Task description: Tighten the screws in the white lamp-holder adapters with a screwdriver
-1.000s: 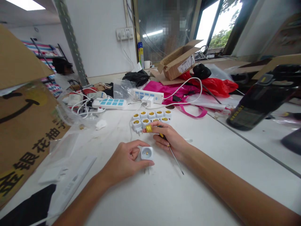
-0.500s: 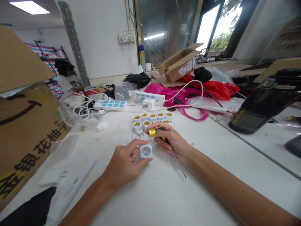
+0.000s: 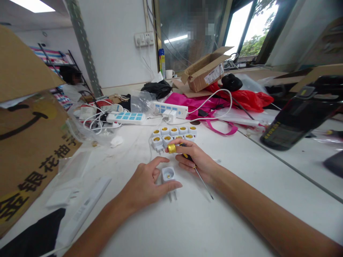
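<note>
My left hand (image 3: 148, 182) is beside a white plug-in lamp socket (image 3: 168, 172), its thumb across the socket's lower front and its index finger lifted off the top. The socket's round hollow faces up, with a small brass piece inside, and two metal prongs point toward me. Between thumb and index finger, my right hand (image 3: 197, 159) pinches a gold threaded screw shell (image 3: 172, 148). Tucked in the same hand is a screwdriver (image 3: 201, 178) with a black and yellow handle, its shaft pointing down toward me. Just beyond, several white sockets with gold liners (image 3: 174, 130) stand in rows.
Power strips (image 3: 125, 117) with tangled white cables lie behind the sockets. A cardboard box (image 3: 29, 142) stands at the left, a dark bottle (image 3: 297, 117) at the right. A pink bag (image 3: 184, 103) and an open carton (image 3: 205, 73) are at the back. Another person (image 3: 71, 82) is far left.
My left index finger has come off the socket, and the socket has tipped so that its prongs now show toward me. The right hand with the shell and screwdriver has barely moved.
</note>
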`<state>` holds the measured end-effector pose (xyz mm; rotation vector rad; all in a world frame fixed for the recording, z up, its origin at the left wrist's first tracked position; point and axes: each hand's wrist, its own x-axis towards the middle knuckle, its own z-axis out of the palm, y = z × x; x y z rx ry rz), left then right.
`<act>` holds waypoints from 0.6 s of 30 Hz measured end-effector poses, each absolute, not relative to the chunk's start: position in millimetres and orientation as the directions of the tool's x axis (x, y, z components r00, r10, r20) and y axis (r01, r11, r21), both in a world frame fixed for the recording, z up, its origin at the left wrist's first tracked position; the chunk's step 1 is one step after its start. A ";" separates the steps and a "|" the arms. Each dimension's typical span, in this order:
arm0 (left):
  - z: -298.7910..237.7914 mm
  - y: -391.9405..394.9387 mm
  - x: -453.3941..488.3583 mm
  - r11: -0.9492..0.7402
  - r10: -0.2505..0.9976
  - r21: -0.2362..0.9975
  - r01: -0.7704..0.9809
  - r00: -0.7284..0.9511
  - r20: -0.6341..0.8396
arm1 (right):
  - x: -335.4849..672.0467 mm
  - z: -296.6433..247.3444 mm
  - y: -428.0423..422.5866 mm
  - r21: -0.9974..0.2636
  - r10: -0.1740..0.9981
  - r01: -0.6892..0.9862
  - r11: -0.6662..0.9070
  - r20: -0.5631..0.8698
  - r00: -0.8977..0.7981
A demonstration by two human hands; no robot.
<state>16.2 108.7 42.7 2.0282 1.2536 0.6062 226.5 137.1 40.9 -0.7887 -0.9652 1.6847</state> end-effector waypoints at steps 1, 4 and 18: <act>41.6 107.6 17.5 -0.316 0.910 0.734 0.602 0.412 0.054 | 226.7 40.5 137.3 -0.881 0.956 -0.435 -0.183 -0.056 -0.288; 37.5 102.9 21.8 -0.356 0.913 0.700 0.619 0.389 0.120 | 226.7 40.3 137.4 -0.883 0.955 -0.428 -0.191 -0.066 -0.288; 51.6 108.5 7.1 -0.431 0.840 0.706 0.562 0.536 0.085 | 224.5 45.5 134.5 -0.892 0.958 -0.400 -0.211 -0.108 -0.265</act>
